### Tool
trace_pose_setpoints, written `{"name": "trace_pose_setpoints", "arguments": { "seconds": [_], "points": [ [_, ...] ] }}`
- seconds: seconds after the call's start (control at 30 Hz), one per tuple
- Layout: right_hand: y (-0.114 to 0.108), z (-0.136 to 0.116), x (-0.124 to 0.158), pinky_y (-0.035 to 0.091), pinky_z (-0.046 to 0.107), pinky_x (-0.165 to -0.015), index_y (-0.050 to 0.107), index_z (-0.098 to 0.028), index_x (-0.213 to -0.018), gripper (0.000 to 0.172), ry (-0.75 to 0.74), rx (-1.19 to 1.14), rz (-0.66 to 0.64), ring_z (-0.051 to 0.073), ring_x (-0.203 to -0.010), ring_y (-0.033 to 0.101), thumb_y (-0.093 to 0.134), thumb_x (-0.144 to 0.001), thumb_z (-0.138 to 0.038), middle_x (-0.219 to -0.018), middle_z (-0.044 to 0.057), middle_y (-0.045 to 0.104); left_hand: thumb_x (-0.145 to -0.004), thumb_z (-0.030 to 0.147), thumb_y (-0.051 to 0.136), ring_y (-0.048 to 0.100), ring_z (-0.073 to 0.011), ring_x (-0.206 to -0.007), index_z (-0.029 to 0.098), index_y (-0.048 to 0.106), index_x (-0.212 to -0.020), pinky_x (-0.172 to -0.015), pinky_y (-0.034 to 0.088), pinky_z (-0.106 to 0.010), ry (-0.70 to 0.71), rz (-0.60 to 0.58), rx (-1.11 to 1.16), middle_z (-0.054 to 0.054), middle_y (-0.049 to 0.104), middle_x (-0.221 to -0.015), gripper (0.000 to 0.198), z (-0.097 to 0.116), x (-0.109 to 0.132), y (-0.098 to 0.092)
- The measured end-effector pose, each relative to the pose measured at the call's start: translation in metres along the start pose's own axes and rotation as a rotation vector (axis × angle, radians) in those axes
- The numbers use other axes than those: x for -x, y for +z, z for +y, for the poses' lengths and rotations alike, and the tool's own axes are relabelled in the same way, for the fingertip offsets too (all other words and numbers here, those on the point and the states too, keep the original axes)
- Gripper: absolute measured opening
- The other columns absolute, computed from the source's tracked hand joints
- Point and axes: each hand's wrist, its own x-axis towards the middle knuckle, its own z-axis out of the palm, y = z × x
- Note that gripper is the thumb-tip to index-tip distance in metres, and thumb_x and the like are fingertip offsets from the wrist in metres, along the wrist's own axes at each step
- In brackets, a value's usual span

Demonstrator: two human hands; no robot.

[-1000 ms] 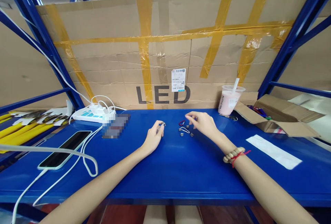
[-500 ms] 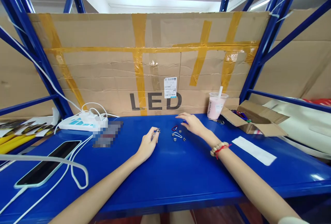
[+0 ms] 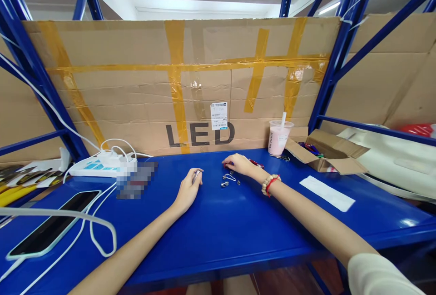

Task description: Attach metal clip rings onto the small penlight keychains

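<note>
My left hand is closed, with a small silver metal piece showing between thumb and fingers; its exact shape is hidden. To the right, my right hand reaches over the table with fingertips pinched on a red carabiner, mostly covered by the hand. Just in front of these fingers lies a silver carabiner. Around it are several small silver metal fittings. Behind my right wrist another red item lies partly hidden.
A pink drink cup with a straw and an open cardboard box stand at right. A white paper strip lies nearer. At left are a power strip, a phone and white cables. Cardboard closes the back.
My right hand has moved left and its fingers have come down onto the red carabiner. My left hand stays closed, turned slightly. The view has shifted a little to the right.
</note>
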Motion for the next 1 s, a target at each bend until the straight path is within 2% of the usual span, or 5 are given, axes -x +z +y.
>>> {"name": "trace_pose_setpoints", "arguments": {
  "seconds": [0.23, 0.33, 0.5, 0.73, 1.0],
  "points": [
    [-0.037, 0.025, 0.019, 0.056, 0.025, -0.064, 0.055, -0.012, -0.118, 0.03, 0.422, -0.786, 0.292, 0.014, -0.075, 0.069, 0.039, -0.094, -0.022, -0.104, 0.013, 0.066, -0.078, 0.042, 0.049, 0.051, -0.0135, -0.067, 0.021, 0.05, -0.09, -0.063, 0.04, -0.025, -0.056, 0.071, 0.003, 0.002, 0.053, -0.071, 0.024, 0.005, 0.001, 0.0],
    [-0.064, 0.051, 0.046, 0.056, 0.02, -0.057, 0.055, -0.014, -0.116, 0.028, 0.575, -0.872, 0.393, 0.013, -0.07, 0.069, 0.049, -0.09, -0.022, -0.104, 0.012, 0.064, -0.077, 0.039, 0.049, 0.05, -0.0122, -0.063, 0.021, 0.05, -0.088, -0.06, 0.039, -0.024, -0.046, 0.056, -0.013, 0.002, 0.054, -0.071, 0.021, 0.007, 0.002, 0.001],
    [-0.078, 0.063, 0.072, 0.051, 0.017, -0.051, 0.063, -0.013, -0.105, 0.028, 0.548, -0.676, 0.177, 0.011, -0.065, 0.067, 0.06, -0.082, -0.027, -0.099, 0.011, 0.067, -0.078, 0.035, 0.048, 0.045, -0.0102, -0.059, 0.022, 0.047, -0.09, -0.058, 0.038, -0.023, -0.026, 0.031, -0.012, 0.004, 0.052, -0.07, 0.017, 0.007, 0.003, 0.001],
    [-0.028, 0.029, 0.055, 0.048, 0.018, -0.051, 0.069, -0.015, -0.102, 0.044, 0.168, -0.455, -0.176, 0.008, -0.054, 0.059, 0.073, -0.065, -0.04, -0.081, 0.002, 0.071, -0.077, 0.031, 0.049, 0.045, -0.0097, -0.058, 0.022, 0.038, -0.091, -0.061, 0.038, -0.024, -0.071, 0.108, 0.007, 0.005, 0.05, -0.072, 0.019, 0.007, 0.003, 0.001],
    [-0.02, 0.009, 0.053, 0.048, 0.014, -0.04, 0.069, -0.014, -0.088, 0.018, 0.411, -0.571, -0.225, 0.008, -0.053, 0.06, 0.065, -0.071, -0.018, -0.071, 0.002, 0.068, -0.078, 0.029, 0.046, 0.044, -0.0097, -0.061, 0.022, 0.035, -0.085, -0.063, 0.038, -0.024, -0.089, 0.069, 0.0, 0.004, 0.048, -0.075, 0.015, 0.012, 0.004, 0.0]
  ]
}}
